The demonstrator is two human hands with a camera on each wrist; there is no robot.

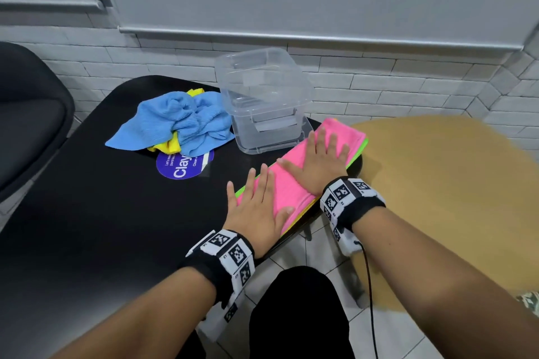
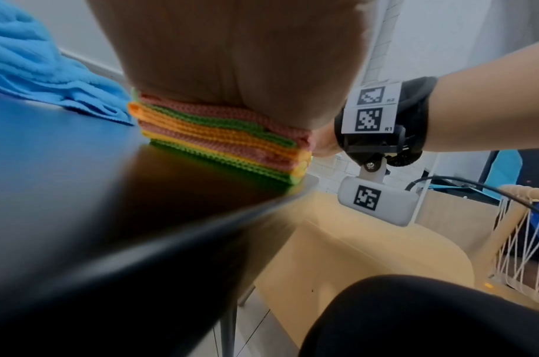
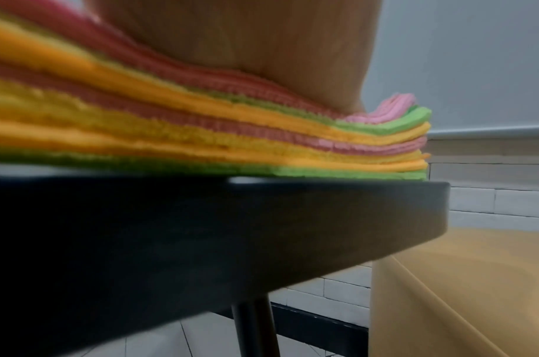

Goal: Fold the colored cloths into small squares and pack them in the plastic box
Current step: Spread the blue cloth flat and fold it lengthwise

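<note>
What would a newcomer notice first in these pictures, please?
Both hands, left hand and right hand, press flat on a bright pink-topped stack of folded cloths at the black table's near right edge. Behind it stands an empty clear plastic box, with a crumpled blue cloth over a yellow one to its left.

Sticker (image 1: pixel 182 167): "Clay"; wrist tags (image 2: pixel 370 119): "R1", "R2".

black table (image 1: pixel 87 213) | round blue sticker (image 1: pixel 182 166) | tan chair (image 1: pixel 437 183) | dark seat (image 1: pixel 26 114)
</note>
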